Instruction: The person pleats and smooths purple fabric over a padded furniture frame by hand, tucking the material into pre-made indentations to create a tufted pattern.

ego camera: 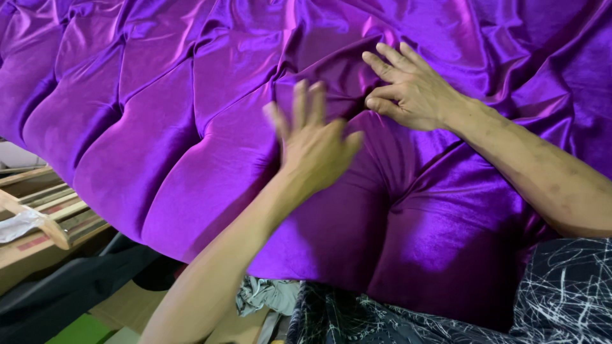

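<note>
Left hand: the left hand point(315, 143) is lying open, fingers spread and blurred, palm down on the purple tufted cushion point(191, 127), pressing near the middle of the view just beside a deep fold.
Right hand: the right hand point(408, 89) is resting on the same fabric, higher and to the right, its fingers partly curled and thumb and forefinger pinching a pleat; it is gripping only that fold of cloth.
Purple tufted cushion: shiny violet velvet-like fabric is filling most of the view, puffing into padded lobes divided by deep creases, with loose wrinkled cloth gathering along the top.
Gap between hands: the two hands are sitting near each other, not touching, with a dark crease running between them.
Wooden frame point(44, 216): pale timber slats are showing at the lower left, beneath the cushion's edge.
Patterned garment point(561, 286): dark cloth with white scribbled lines is lying at the lower right, against the cushion.
</note>
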